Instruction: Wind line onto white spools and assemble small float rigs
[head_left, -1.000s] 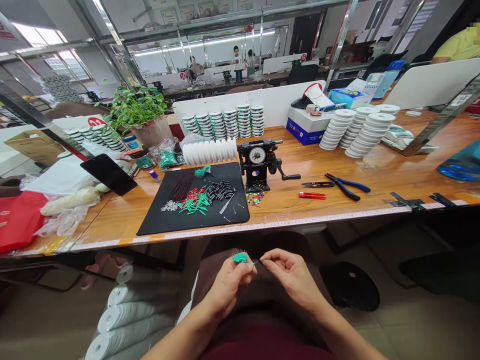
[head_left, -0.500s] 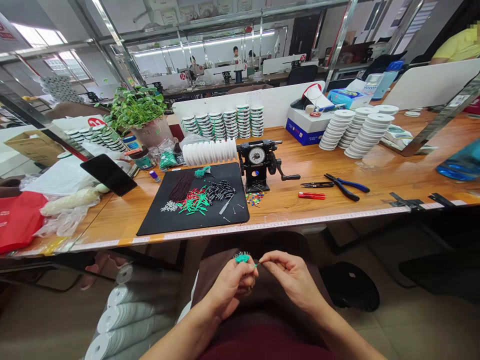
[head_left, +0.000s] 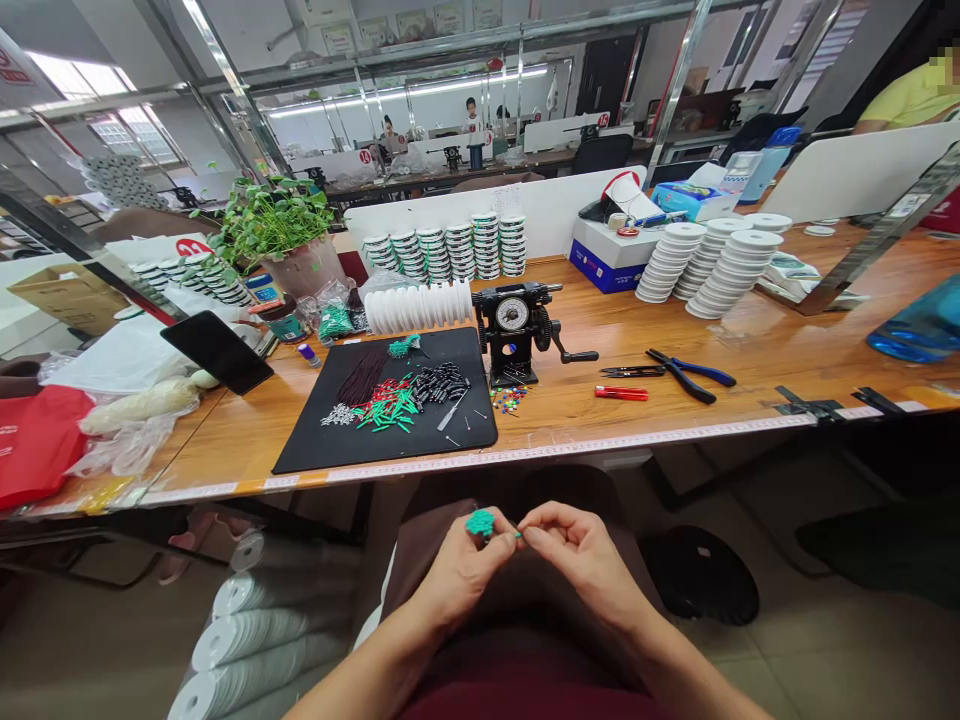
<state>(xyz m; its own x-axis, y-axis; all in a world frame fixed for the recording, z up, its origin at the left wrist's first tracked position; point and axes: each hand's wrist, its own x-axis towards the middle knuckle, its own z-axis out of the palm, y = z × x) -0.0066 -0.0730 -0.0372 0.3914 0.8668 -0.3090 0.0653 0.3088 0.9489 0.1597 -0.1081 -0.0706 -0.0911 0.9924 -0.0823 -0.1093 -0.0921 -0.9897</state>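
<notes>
In front of my lap, below the table edge, my left hand (head_left: pixel 461 575) grips a green bundle of short sleeves bristling with thin pins (head_left: pixel 481 522). My right hand (head_left: pixel 577 560) pinches a tiny green piece (head_left: pixel 517 535) between its fingertips, right by the bundle. On the black work mat (head_left: pixel 457 435) lie green and red sleeves (head_left: pixel 390 408), black coiled pieces (head_left: pixel 439 382) and a small tuft of green (head_left: pixel 403 346). Both hands are well below and apart from the mat.
A hand-cranked winding counter (head_left: pixel 512 335) stands behind the mat, with pliers (head_left: pixel 686 375) and red-handled cutters (head_left: pixel 621 393) to its right. Stacked white spools (head_left: pixel 720 270) line the table. More white rolls (head_left: pixel 255 640) stand on the floor at my left; a black stool (head_left: pixel 701 575) stands right.
My right hand has moved closer to my left, and their fingertips nearly meet at the green bundle. The view has shifted slightly.
</notes>
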